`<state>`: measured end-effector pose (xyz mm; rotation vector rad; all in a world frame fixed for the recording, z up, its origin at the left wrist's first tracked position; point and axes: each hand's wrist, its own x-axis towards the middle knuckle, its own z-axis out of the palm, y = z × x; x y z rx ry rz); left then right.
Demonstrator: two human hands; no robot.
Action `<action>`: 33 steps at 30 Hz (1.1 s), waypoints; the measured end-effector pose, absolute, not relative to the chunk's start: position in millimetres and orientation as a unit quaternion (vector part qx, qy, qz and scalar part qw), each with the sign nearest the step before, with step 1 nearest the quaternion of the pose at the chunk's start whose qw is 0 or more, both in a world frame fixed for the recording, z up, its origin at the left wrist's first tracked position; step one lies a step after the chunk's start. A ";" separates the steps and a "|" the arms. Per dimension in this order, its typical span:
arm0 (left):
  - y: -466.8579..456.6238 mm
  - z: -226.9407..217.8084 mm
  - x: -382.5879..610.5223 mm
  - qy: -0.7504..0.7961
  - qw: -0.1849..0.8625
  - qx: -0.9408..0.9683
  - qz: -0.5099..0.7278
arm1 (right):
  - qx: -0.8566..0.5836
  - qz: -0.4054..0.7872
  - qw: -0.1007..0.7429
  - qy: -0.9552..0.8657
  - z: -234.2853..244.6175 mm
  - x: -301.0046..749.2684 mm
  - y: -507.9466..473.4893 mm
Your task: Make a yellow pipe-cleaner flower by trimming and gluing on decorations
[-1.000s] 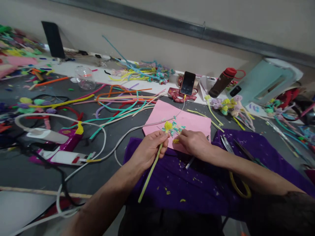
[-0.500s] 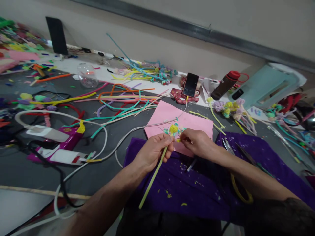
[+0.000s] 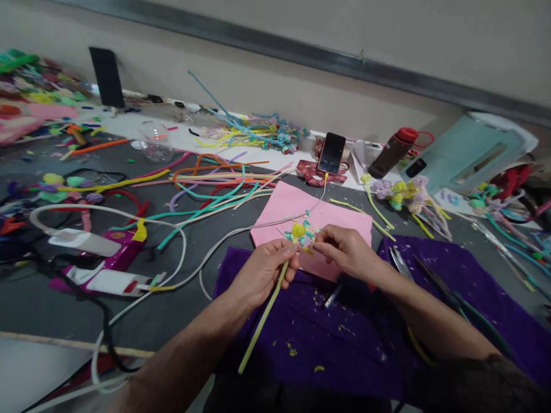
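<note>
My left hand (image 3: 262, 272) is closed round a light green pipe-cleaner stem (image 3: 260, 321) that slants down to the left. At the stem's top sits a small flower head (image 3: 301, 233) of yellow and teal fuzzy loops. My right hand (image 3: 346, 252) pinches at the flower head from the right, fingertips almost touching those of the left hand. Both hands hover over a pink sheet (image 3: 314, 215) and a purple cloth (image 3: 344, 327) on my lap.
Long coloured pipe cleaners (image 3: 210, 183) lie spread on the grey floor mat. A glue gun (image 3: 103, 258) and white cables lie at left. A phone (image 3: 331, 153), a dark bottle (image 3: 390, 152), finished flowers (image 3: 404, 192) and scissors (image 3: 398, 264) are nearby.
The view has shifted slightly. My right hand's fingers have moved in closer to the flower head; the left hand keeps its hold on the stem.
</note>
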<state>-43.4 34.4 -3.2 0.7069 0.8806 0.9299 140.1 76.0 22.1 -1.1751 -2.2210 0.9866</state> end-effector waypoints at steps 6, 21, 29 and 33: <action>34.8 -3.6 -42.7 0.395 0.746 0.311 0.436 | -0.423 0.450 0.244 -0.747 20.3 140.9 79.8; 32.3 -7.6 -34.3 0.401 0.761 0.291 0.419 | -0.415 0.412 0.308 -0.751 11.4 125.8 60.3; 33.8 -10.4 -35.4 0.397 0.754 0.296 0.432 | -0.396 0.538 0.293 -0.683 21.3 131.7 67.6; 33.6 -8.9 -36.0 0.404 0.750 0.292 0.435 | -0.403 0.538 0.314 -0.670 23.9 135.7 70.3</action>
